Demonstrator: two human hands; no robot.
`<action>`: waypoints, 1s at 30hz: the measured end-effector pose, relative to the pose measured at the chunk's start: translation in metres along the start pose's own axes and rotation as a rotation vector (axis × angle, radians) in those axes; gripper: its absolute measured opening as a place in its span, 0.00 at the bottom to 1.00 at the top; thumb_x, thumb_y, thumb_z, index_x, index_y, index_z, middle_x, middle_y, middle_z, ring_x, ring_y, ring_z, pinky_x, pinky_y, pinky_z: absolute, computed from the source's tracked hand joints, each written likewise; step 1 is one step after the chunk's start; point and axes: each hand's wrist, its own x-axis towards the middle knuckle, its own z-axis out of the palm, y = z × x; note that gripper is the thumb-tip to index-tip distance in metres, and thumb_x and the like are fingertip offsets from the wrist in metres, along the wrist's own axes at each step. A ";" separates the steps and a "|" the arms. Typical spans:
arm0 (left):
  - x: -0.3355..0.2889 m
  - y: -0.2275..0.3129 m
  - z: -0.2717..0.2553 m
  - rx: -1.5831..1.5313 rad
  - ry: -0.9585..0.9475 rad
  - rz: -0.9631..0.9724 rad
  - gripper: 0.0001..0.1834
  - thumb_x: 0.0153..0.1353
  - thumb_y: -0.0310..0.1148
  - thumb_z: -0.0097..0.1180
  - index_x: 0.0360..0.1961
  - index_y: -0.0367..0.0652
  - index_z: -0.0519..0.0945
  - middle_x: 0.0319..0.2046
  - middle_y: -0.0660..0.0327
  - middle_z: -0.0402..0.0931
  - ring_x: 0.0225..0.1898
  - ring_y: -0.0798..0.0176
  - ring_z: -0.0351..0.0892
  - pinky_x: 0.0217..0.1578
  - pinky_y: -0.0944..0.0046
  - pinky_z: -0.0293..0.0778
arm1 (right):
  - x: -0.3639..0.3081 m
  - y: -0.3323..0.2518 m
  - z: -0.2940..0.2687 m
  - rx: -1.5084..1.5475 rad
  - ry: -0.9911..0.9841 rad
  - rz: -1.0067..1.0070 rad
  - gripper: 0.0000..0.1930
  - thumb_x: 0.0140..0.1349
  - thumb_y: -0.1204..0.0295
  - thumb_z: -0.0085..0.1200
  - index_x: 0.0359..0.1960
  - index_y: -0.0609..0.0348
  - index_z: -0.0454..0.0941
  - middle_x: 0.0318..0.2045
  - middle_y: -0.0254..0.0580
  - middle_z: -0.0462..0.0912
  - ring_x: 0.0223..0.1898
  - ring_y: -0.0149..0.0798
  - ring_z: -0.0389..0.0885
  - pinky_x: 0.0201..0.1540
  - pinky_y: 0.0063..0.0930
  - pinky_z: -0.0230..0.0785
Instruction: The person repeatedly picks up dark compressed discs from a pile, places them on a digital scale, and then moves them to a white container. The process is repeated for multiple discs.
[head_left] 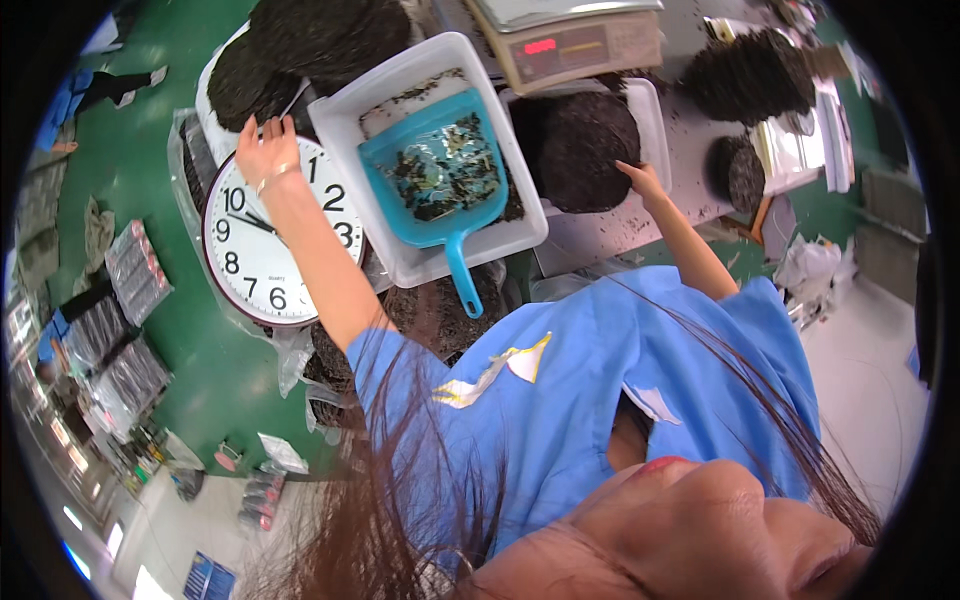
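My left hand [267, 148] reaches out at the upper left, fingers stretched and apart, at the near edge of a dark, rough round sheet [245, 85] that looks like dried seaweed. Its fingertips seem to touch that edge. My right hand [643, 180] grips the right rim of a thick dark round stack [585, 150] of the same material, which rests in a white tray [650, 115]. Between my arms sits a white plastic bin [385, 240]. A blue dustpan [430, 228] lies in it, holding dark flakes and clear plastic film.
A digital scale [570, 45] stands beyond the right-hand stack. Below my left forearm is a round wall clock [265, 260]. More dark stacks [750, 75] sit at the far right of the metal table [600, 235]. Wrapped bundles [140, 270] lie on the green floor.
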 end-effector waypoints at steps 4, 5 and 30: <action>-0.115 -0.010 0.005 -0.010 -0.205 0.025 0.21 0.68 0.24 0.48 0.61 0.34 0.66 0.61 0.45 0.68 0.66 0.50 0.67 0.66 0.47 0.65 | 0.065 0.057 0.017 0.023 0.161 -0.149 0.35 0.51 0.62 0.74 0.54 0.76 0.76 0.50 0.53 0.84 0.52 0.45 0.83 0.56 0.34 0.73; -0.141 -0.008 -0.003 -0.031 -0.250 0.053 0.21 0.68 0.23 0.47 0.62 0.34 0.67 0.61 0.45 0.70 0.66 0.50 0.68 0.66 0.48 0.66 | 0.059 0.032 0.027 0.017 0.117 -0.147 0.33 0.51 0.63 0.74 0.53 0.75 0.78 0.48 0.51 0.85 0.49 0.44 0.84 0.54 0.33 0.74; -0.304 -0.464 -0.044 2.138 -0.470 0.702 0.59 0.40 0.41 0.80 0.73 0.52 0.59 0.74 0.42 0.46 0.77 0.39 0.43 0.72 0.35 0.46 | 0.057 -0.035 -0.011 0.418 -0.445 0.153 0.49 0.45 0.40 0.73 0.63 0.58 0.71 0.58 0.40 0.74 0.60 0.42 0.69 0.65 0.34 0.54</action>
